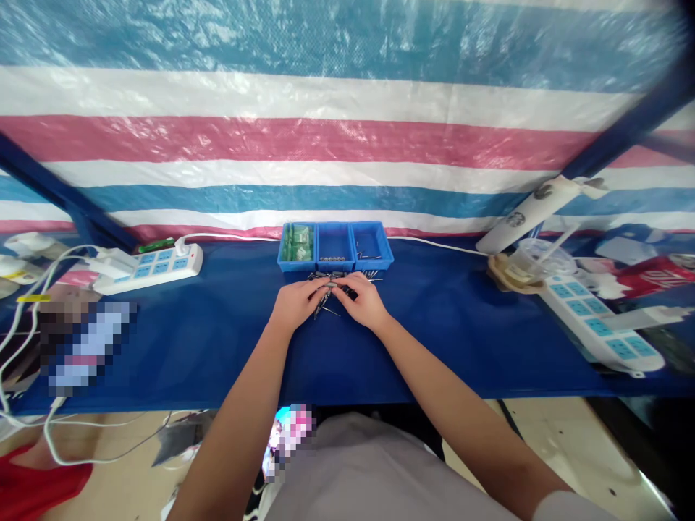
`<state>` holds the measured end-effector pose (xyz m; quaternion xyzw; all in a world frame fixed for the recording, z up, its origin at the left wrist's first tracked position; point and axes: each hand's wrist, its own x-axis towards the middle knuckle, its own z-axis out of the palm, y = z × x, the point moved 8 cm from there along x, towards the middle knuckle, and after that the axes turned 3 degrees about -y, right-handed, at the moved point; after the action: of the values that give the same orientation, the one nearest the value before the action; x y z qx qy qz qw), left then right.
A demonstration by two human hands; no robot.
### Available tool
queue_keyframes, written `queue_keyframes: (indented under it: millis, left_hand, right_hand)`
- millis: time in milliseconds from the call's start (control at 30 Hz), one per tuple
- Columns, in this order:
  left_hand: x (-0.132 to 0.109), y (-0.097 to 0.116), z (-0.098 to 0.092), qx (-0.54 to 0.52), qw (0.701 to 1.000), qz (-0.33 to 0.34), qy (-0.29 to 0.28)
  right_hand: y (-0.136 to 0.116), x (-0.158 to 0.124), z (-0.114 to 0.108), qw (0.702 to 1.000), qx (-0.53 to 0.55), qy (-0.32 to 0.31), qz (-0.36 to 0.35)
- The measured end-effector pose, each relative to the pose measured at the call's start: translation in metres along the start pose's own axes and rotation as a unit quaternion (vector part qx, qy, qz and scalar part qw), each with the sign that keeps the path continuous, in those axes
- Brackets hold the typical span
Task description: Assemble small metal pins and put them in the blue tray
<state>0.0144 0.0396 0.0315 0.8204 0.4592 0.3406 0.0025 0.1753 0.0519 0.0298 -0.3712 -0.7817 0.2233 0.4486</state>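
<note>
Small dark metal pins (pixel 331 310) lie scattered mid-surface toward the far edge, right under our fingers. Left hand (pixel 296 302) and right hand (pixel 363 298) meet fingertip to fingertip, pinching a small metal piece (pixel 329 286) between them, fingers narrow. Just beyond, three blue bins in a row: left bin (pixel 296 246) holds green parts, middle bin (pixel 335 247) a row of small metal bits, right bin (pixel 371 246) a few pins. White power strip (pixel 155 266) sits at the far-left of the blue surface (pixel 456 340), another power strip (pixel 602 325) toward the right edge.
</note>
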Motion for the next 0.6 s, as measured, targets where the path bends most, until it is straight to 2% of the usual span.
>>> queue_keyframes:
  millis: [367, 600]
  left_hand:
    - [-0.0001, -0.0049, 0.0039, -0.004, 0.999, -0.033, -0.02]
    - [-0.0003, -0.0057, 0.0054, -0.037, 0.998, -0.043, -0.034]
  right_hand:
    - [-0.0005, 0.0003, 0.0, 1.0, -0.021, 0.009, -0.005]
    - [-0.0021, 0.0004, -0.0004, 1.0, 0.005, 0.007, -0.006]
